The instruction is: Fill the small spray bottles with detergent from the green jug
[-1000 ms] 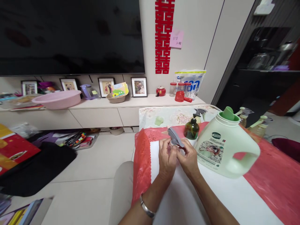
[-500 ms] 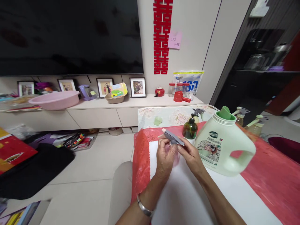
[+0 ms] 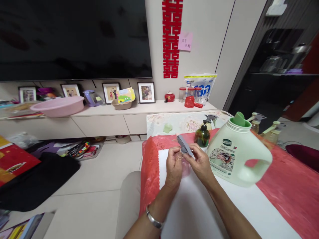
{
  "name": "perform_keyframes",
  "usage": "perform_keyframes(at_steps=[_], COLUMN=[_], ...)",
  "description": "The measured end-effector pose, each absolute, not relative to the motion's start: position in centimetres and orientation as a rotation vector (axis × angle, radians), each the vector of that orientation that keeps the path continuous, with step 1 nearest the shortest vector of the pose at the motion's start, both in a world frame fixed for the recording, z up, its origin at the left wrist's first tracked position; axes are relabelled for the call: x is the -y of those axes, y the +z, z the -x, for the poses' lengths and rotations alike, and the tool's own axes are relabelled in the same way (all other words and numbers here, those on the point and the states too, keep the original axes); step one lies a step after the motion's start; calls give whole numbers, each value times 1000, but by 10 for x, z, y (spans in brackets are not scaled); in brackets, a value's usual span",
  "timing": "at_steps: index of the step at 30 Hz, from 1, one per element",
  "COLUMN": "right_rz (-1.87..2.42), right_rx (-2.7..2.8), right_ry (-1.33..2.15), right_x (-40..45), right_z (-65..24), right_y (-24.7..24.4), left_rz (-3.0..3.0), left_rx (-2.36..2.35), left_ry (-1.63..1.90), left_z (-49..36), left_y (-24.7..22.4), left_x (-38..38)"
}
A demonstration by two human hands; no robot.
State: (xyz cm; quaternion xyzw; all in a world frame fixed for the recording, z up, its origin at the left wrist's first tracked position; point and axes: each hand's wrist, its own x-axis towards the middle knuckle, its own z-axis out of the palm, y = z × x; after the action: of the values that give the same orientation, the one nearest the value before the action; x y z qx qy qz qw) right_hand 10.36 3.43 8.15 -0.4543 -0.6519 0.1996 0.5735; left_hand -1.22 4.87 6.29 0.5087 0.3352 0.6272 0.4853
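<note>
Pale wall and a long white cabinet [image 3: 102, 125] lie beyond the grip, with a large black screen [image 3: 74, 39] up to its left. Just right of the hands stands a big pale green jug [image 3: 225, 172] with a green cap, the bulkiest thing near them; it partly blocks the view of two amber spray bottles [image 3: 272, 136] farther right. Beyond the right hand is a dark green pump bottle [image 3: 202, 137], with a gray trigger top [image 3: 211, 118] showing behind it. A small light green piece [image 3: 167, 128] lies beyond the left hand.

Between the two hands is a small clear pink bottle [image 3: 185, 168], its gray spray head [image 3: 184, 144] rising above the fingers and tilted. The left hand [image 3: 173, 167] has its fingers closed in at the bottle's neck; the right hand [image 3: 201, 162] pinches the spray head from the other side. Fingers hide most of the joint, so its fit cannot be told.

Under the grip spreads a white sheet [image 3: 199, 205] over a red covering [image 3: 150, 162], with a floral cloth [image 3: 179, 120] past its far edge. On the cabinet, a pink basin [image 3: 58, 107] sits far left of the grip, and a red pot [image 3: 169, 97] almost straight beyond it.
</note>
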Motion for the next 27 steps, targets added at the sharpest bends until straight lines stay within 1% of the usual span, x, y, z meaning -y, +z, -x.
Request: perform_keyframes(at_steps=[13, 22, 27], right_rz=[1195, 1312, 1259], right_rx=[1456, 1387, 1476], right_ry=[507, 392, 332], right_x=[-32, -35, -25], right_z=[-95, -86, -86], right_y=[93, 86, 91], left_rz=[-1235, -1392, -1448], left_rx=[-842, -822, -842], left_ry=[1619, 1697, 1729], left_z=[8, 10, 11], left_y=[66, 50, 43], left_x=[-44, -47, -47])
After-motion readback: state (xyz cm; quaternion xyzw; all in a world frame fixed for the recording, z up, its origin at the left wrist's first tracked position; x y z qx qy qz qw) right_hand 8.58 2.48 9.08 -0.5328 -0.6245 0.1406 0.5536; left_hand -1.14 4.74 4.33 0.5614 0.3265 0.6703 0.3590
